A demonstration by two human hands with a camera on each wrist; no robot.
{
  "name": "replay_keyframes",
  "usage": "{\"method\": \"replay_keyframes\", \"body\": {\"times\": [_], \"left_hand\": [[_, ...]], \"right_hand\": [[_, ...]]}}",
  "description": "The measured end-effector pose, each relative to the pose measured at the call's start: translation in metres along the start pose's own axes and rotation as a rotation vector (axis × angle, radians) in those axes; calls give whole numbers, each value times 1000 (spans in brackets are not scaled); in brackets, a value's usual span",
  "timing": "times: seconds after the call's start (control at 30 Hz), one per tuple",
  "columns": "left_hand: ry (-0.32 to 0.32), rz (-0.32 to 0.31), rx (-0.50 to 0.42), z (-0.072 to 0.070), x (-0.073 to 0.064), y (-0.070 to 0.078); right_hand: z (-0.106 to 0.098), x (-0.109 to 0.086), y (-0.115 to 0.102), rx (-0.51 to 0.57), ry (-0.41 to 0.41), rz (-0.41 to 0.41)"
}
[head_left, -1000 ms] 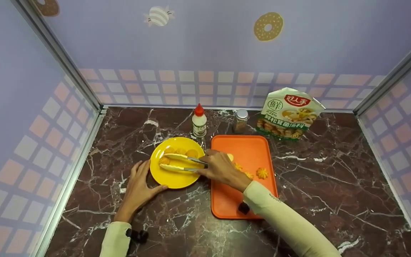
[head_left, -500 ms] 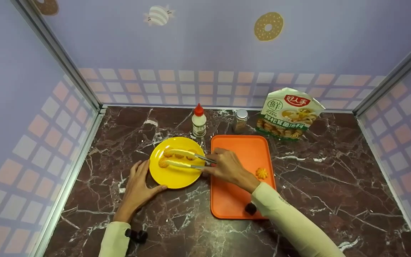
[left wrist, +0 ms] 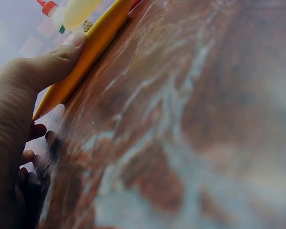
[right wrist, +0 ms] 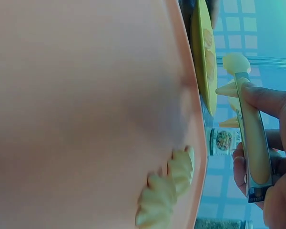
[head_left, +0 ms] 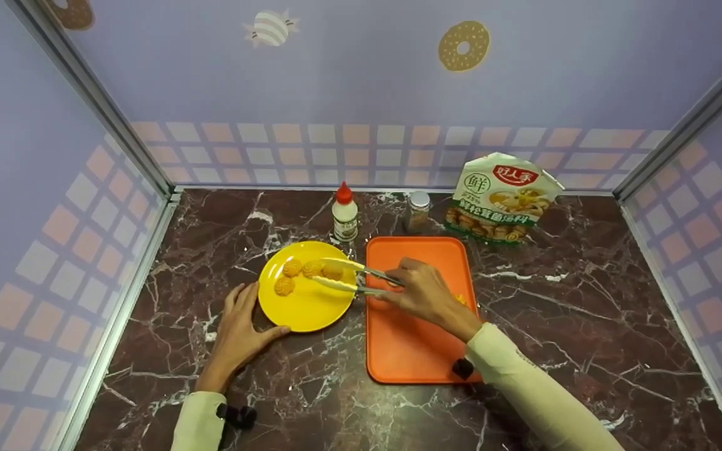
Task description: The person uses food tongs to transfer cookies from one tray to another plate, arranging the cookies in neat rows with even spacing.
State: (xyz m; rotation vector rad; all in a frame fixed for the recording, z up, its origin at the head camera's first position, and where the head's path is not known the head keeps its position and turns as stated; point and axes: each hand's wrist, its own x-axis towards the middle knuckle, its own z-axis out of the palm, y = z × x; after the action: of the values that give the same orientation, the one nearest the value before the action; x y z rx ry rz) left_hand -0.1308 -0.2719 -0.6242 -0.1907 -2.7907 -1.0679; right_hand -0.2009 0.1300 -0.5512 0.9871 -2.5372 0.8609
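My right hand [head_left: 423, 291] grips a pair of tongs [head_left: 336, 285] with pale yellow tips, held above the orange tray [head_left: 414, 351]. The tips reach over the right part of a yellow plate [head_left: 308, 313] and overlap a cookie there in the head view. Several swirled golden cookies [head_left: 284, 286] lie on the plate's back and left part. My left hand [head_left: 239, 335] rests against the plate's near-left rim, thumb [left wrist: 62, 59] on the edge and fingers spread along the side. Two piped cookies [right wrist: 155, 202] on the tray show in the right wrist view; my right hand hides most of them from the head.
Behind the plate stands a red-capped squeeze bottle [head_left: 345, 216]. A small spice jar [head_left: 418, 213] with a silver lid is behind the tray, beside an upright seasoning packet [head_left: 505, 200]. Walls close off the marbled counter [head_left: 586, 300] at the back and sides.
The right hand and tongs have drawn back to the right, uncovering the cookies on the plate's left part. My left hand stays at the plate's rim.
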Motion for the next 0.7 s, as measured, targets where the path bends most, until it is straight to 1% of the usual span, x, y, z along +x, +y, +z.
{"method": "replay_keyframes", "body": {"times": [0.2, 0.33, 0.43, 0.57, 0.7], "left_hand": [[6, 6, -3, 0, 0, 0], [5, 7, -10, 0, 0, 1], [11, 22, -6, 0, 0, 1], [20, 43, 7, 0, 0, 1], [17, 36, 5, 0, -1, 1]], "right_hand": [[-12, -8, 8, -11, 19, 8], [-20, -13, 14, -3, 45, -8], [-25, -16, 20, 21, 52, -18], [-31, -21, 26, 52, 50, -7], [-36, -24, 31, 49, 60, 5]]}}
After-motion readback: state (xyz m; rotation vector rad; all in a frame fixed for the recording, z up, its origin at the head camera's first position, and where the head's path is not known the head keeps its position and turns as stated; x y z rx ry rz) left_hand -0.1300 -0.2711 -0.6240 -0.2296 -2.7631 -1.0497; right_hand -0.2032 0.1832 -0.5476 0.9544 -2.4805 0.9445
